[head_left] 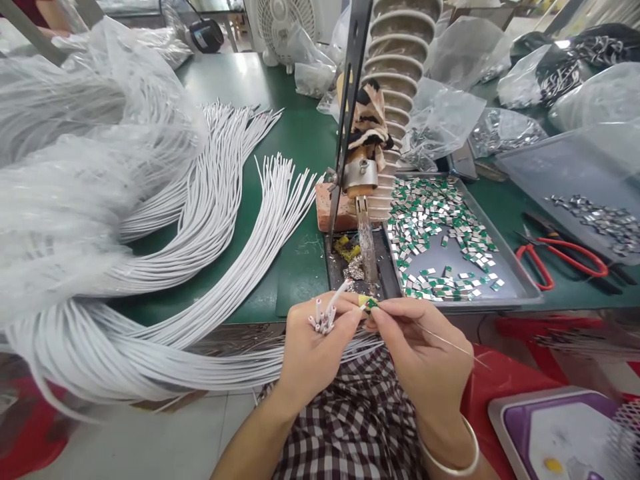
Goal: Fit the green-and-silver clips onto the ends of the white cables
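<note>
My left hand [315, 350] is closed round a bundle of white cables [324, 319], whose cut ends stick up between thumb and fingers. Pinched between the fingertips of my right hand [425, 353] is a small green circuit board [371, 304], close against my left fingertips. A thin wire [445, 341] also runs out from my right fingers. Just beyond both hands stands a soldering iron [367, 250], its tip pointing down over a dark tray. My left fingertips partly hide where cable and board meet.
Long white cable bundles [215, 267] cover the left side. A metal tray [515, 280] of small green boards lies at right, beside red-handled pliers [575, 261]. A brick [327, 207] and a ribbed hose [400, 60] stand behind the iron. A fan [285, 23] is at the back.
</note>
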